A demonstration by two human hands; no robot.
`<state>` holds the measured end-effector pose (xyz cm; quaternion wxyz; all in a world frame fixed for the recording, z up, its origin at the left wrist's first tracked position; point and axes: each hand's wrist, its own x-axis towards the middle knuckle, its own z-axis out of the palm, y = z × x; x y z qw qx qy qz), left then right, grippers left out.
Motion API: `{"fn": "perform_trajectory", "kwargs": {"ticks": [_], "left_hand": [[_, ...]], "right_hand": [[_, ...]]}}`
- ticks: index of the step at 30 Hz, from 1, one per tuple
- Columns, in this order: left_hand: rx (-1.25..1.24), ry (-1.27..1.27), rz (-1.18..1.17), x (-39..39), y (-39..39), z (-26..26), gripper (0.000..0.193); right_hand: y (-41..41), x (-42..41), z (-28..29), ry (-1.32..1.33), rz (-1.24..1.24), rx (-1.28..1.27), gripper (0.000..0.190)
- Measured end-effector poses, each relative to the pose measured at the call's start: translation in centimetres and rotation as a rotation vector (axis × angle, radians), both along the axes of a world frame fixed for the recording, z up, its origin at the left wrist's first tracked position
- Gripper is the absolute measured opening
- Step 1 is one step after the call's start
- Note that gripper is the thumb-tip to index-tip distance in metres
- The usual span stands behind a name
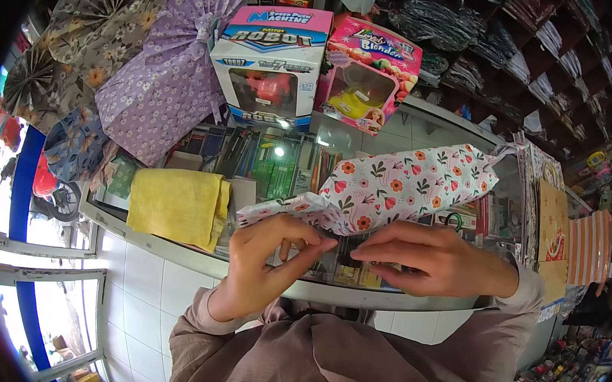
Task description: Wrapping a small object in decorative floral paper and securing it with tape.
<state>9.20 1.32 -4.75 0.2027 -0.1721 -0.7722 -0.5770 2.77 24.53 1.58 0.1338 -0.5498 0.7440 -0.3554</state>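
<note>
A package in white floral wrapping paper [393,188] lies slantwise on the glass display counter, its left end gathered and flaring out. My left hand [278,259] is at the near side of this flared end, thumb and forefinger tips close together; whether something thin is between them I cannot tell. My right hand [431,259] hovers just below the package's middle, fingers bent and apart, with nothing visible in it. A folded yellow cloth [176,207] rests on the counter to the left of my left hand.
A toy robot box [270,68] and a pink toy blender box [368,73] stand at the back. Purple floral wrapped gift [164,69] and brown floral fans of paper [109,10] are at left. Gift bags [551,223] stand at right. The counter's front edge [329,294] runs beneath my hands.
</note>
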Motion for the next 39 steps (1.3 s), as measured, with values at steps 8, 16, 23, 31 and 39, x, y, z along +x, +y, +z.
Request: {"fn": "perform_trajectory", "kwargs": {"ticks": [8, 16, 23, 31, 39], "left_hand": [[-0.106, 0.035, 0.149, 0.0, 0.8, 2.3, 0.022], [-0.368, 0.185, 0.158, -1.0, 0.5, 3.9, 0.02], [-0.527, 0.078, 0.263, -1.3, 0.9, 4.6, 0.038], [-0.758, 0.14, 0.305, -2.2, 1.0, 5.2, 0.043], [-0.756, 0.139, 0.294, -2.5, 0.8, 5.2, 0.043]], "right_hand": [[0.0, -0.6, -0.5, 0.312, 0.038, -0.044, 0.033], [-1.0, -1.5, -0.9, 0.432, -0.068, -0.238, 0.029], [-1.1, -1.5, -1.7, 0.44, -0.167, -0.248, 0.03], [-1.6, -1.6, -1.6, 0.321, -0.243, -0.213, 0.021], [-1.7, -1.7, -1.7, 0.262, -0.247, -0.197, 0.016]]}}
